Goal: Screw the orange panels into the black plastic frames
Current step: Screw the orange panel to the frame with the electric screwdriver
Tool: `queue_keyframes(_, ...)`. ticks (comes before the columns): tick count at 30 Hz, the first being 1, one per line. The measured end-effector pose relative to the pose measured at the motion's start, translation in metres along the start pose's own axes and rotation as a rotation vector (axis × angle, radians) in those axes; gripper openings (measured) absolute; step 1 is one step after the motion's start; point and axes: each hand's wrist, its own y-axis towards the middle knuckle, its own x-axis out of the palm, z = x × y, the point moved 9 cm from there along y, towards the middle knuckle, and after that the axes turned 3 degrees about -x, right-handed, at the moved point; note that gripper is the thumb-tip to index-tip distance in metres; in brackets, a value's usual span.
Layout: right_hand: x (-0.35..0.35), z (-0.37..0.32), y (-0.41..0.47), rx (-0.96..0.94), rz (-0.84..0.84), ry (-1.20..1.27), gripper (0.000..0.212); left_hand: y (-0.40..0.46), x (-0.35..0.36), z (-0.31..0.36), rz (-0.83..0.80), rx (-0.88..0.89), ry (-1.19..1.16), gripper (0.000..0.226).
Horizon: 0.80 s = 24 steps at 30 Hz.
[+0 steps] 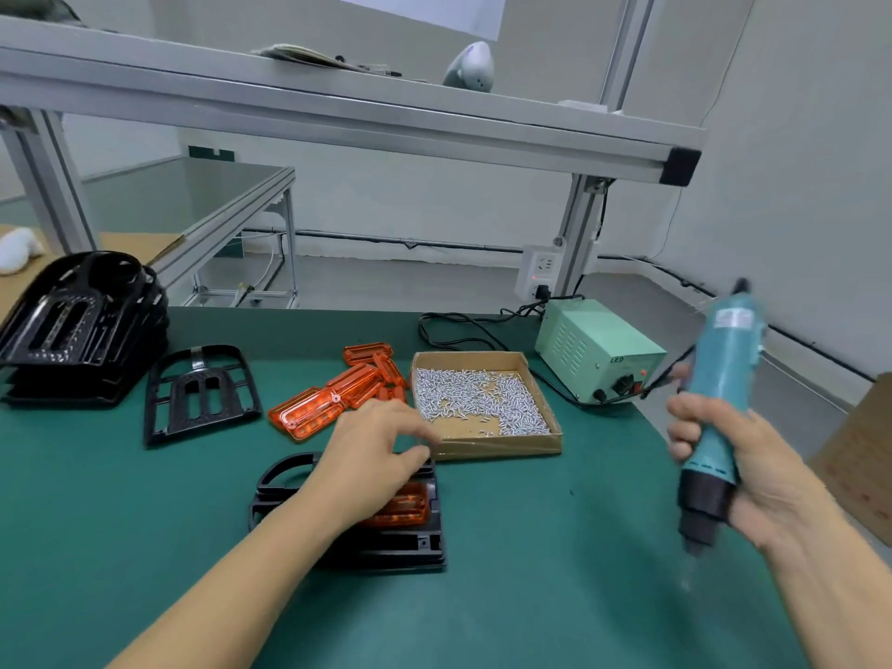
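Green matting covers the worktop, and on it, nearest the person, lies a black plastic frame with a translucent orange panel seated in its middle. The left hand hovers over that frame beside the shallow cardboard tray of small silver screws, fingertips drawn together; whether they pinch a screw I cannot tell. The right hand grasps a teal electric screwdriver, held off to the side with its tip down, well apart from the frame.

The risks I see: a screw dropped or set crooked in its hole, or the panel nudged out of its seat by the left hand, so the driver bites at an angle.

Counting: one frame in work, one bare black frame lying flat, a stack of black frames too overlapped to number, a heap of loose orange panels, perhaps six, and one pale green power box.
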Motion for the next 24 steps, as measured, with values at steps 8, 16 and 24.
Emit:
queue_keyframes(8, 0.059, -0.030, -0.001, -0.363, -0.063, 0.394, 0.028, 0.067, 0.047, 0.014, -0.135, -0.133, 0.070, 0.016)
queue_keyframes(16, 0.077, -0.017, -0.002, -0.381, -0.007, 0.418, 0.021, 0.093, 0.078, 0.016, -0.189, -0.129, 0.319, 0.010)
queue_keyframes(24, 0.074, -0.014, -0.009, -0.425, 0.038, 0.304, 0.021, 0.099, 0.088, 0.015, -0.164, -0.087, 0.476, 0.013)
